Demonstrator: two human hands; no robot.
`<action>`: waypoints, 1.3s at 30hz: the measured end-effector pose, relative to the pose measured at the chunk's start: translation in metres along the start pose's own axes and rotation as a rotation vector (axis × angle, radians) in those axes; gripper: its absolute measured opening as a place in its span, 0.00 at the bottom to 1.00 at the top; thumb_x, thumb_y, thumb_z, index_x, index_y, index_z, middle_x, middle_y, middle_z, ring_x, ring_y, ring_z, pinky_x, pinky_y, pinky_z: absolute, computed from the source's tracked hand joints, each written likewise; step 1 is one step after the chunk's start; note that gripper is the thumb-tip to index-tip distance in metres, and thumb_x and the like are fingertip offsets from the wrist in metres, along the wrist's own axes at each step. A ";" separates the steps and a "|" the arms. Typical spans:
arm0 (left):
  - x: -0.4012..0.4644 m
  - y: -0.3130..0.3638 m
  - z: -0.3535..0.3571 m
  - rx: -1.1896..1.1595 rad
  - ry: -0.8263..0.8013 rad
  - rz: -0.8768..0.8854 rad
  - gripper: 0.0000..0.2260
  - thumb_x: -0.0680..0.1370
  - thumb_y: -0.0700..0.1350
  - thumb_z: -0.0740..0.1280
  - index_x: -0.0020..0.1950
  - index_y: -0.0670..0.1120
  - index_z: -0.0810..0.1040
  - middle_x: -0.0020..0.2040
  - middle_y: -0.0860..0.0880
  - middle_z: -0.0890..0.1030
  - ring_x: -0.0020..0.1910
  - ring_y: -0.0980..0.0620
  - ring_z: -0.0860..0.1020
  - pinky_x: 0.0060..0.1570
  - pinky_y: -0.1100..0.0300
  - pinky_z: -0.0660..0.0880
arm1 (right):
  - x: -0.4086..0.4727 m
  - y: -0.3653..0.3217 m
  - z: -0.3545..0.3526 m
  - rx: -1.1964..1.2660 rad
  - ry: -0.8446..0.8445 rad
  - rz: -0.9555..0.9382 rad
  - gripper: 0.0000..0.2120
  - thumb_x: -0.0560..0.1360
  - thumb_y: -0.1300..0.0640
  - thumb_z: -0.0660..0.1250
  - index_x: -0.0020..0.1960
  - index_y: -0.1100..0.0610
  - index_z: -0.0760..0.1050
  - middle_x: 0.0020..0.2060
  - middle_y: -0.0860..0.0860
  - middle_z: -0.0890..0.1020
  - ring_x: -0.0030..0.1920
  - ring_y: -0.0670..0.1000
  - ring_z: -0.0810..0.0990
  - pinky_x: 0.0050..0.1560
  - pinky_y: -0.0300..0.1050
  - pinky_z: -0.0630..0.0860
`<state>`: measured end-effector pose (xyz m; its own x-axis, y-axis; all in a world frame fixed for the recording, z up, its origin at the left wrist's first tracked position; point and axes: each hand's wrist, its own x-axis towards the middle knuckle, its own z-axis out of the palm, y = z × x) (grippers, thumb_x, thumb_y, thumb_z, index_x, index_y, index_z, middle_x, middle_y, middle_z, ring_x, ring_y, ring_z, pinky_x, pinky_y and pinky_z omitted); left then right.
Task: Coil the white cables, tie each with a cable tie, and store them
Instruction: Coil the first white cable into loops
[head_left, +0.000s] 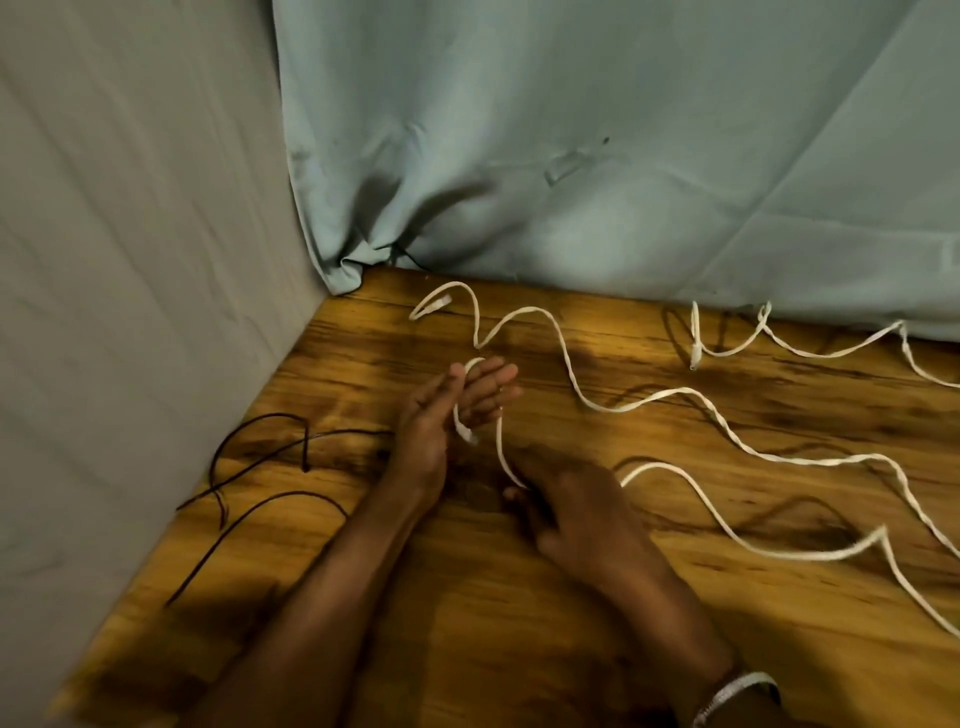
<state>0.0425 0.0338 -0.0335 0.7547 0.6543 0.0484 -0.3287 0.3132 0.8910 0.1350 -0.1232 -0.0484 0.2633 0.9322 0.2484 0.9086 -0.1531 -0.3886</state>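
Left hand (441, 410): fingers straight, white cable (571, 374) looped round them; right hand (566, 506): grip pinched same cable; black cords (260, 467) lay left on desk (519, 623)

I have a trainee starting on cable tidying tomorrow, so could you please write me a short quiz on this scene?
1. True or false: the white cable is already fully coiled and tied.
2. Which hand has the cable looped over its straight fingers? A) left hand B) right hand C) neither
3. What dark items lie on the wooden table to the left of the hands?

Key:
1. False; most of it still snakes loose across the table.
2. A; the right hand pinches the strand lower down.
3. Thin black cable ties, lying loose.
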 end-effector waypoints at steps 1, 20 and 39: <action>-0.002 -0.002 0.001 0.063 -0.014 0.000 0.17 0.84 0.46 0.55 0.62 0.39 0.79 0.57 0.42 0.85 0.56 0.42 0.84 0.54 0.55 0.80 | -0.001 0.000 -0.002 -0.020 -0.027 -0.023 0.17 0.82 0.49 0.63 0.69 0.49 0.78 0.60 0.50 0.85 0.58 0.54 0.82 0.55 0.47 0.75; -0.017 -0.004 0.011 0.294 -0.372 -0.241 0.14 0.80 0.48 0.62 0.38 0.42 0.75 0.25 0.54 0.73 0.21 0.58 0.66 0.21 0.67 0.62 | 0.002 0.000 -0.006 0.539 0.594 0.023 0.07 0.72 0.65 0.79 0.47 0.58 0.85 0.43 0.48 0.85 0.46 0.43 0.84 0.47 0.37 0.78; -0.018 -0.005 0.012 0.031 -0.315 -0.238 0.14 0.81 0.50 0.61 0.45 0.43 0.81 0.23 0.55 0.68 0.20 0.60 0.65 0.40 0.59 0.71 | 0.006 0.008 -0.003 0.822 0.574 0.302 0.10 0.79 0.61 0.73 0.54 0.48 0.87 0.48 0.43 0.89 0.53 0.44 0.87 0.52 0.38 0.80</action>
<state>0.0373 0.0121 -0.0336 0.9466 0.3211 -0.0289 -0.1101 0.4063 0.9071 0.1450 -0.1201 -0.0473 0.7525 0.5634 0.3410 0.3356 0.1173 -0.9347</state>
